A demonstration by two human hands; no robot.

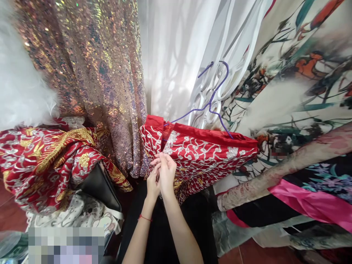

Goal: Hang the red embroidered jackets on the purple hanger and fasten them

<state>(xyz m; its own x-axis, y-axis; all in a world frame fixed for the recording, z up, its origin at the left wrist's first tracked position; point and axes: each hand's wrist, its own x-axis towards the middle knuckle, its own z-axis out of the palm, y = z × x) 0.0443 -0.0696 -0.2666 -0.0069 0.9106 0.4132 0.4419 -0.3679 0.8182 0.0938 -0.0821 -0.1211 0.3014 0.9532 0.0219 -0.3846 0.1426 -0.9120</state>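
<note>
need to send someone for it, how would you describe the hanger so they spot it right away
Start at the white curtain in the middle, between the sequin dress and the flowered cloth. In front of it sits a red embroidered garment, which both hands touch. The hanger sticks out of its top: thin purple wire, the only one visible.

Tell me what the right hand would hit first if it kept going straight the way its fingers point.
Probably the red embroidered satin garment on the purple wire hanger; the right hand already touches its edge beside the left hand.

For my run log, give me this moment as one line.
left hand: pinching red embroidered garment | right hand: same spot | purple hanger: inside garment | sequin fabric: hanging left
</note>
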